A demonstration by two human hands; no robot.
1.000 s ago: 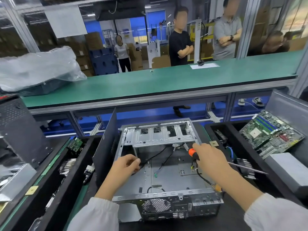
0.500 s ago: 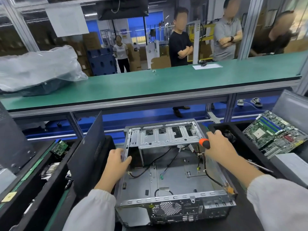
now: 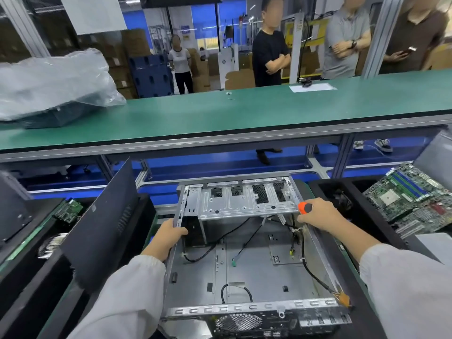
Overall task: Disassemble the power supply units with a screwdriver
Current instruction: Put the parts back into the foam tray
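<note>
Open metal computer case (image 3: 244,272) lying flat on workbench, centre, between black bins. Left hand (image 3: 168,237) gripping left side wall of case, fingers curled over its rim. Right hand (image 3: 318,214) closed round orange-handled screwdriver (image 3: 304,208), resting at right rim beside drive cage (image 3: 242,199). Loose black cables (image 3: 234,232) inside. Motherboard (image 3: 411,196) in right bin.

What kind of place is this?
Probably an electronics teardown line in a factory: a long green conveyor bench, an opened computer case, and a bin of circuit boards.
</note>
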